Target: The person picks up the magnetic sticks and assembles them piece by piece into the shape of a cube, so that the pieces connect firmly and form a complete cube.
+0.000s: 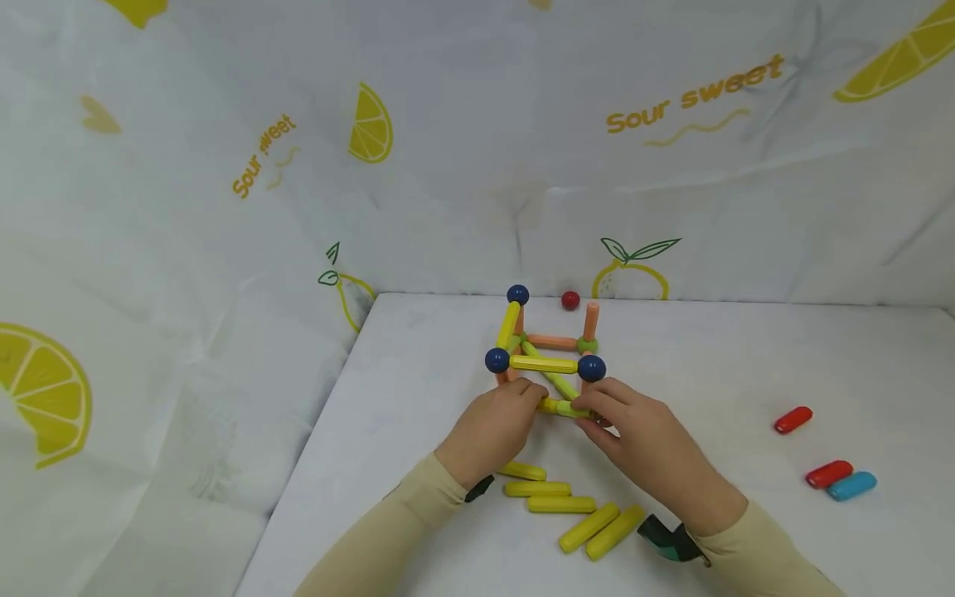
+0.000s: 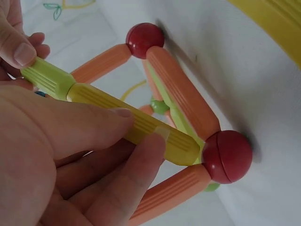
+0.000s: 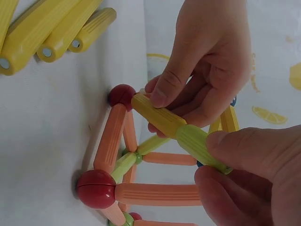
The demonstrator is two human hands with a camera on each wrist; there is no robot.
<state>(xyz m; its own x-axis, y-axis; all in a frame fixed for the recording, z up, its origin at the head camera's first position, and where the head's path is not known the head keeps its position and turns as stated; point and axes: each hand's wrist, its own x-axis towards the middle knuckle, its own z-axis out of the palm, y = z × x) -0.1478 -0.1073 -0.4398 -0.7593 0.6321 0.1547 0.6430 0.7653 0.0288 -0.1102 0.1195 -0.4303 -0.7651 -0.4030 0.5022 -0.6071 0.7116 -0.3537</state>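
Note:
My left hand pinches a yellow magnetic rod between thumb and fingers. With thumb and fingertips, my right hand pinches a light green rod. These two rods meet end to end in front of a frame built of orange rods and balls. The yellow rod's other end is at a red ball on a lower corner; whether they touch is hard to tell. Higher up, yellow rods join blue balls. Behind, an orange rod stands upright on a green ball.
Several yellow rods lie on the white table near my forearms. To the right are red rods and a blue rod. A red ball shows at the back, before a lemon-printed sheet.

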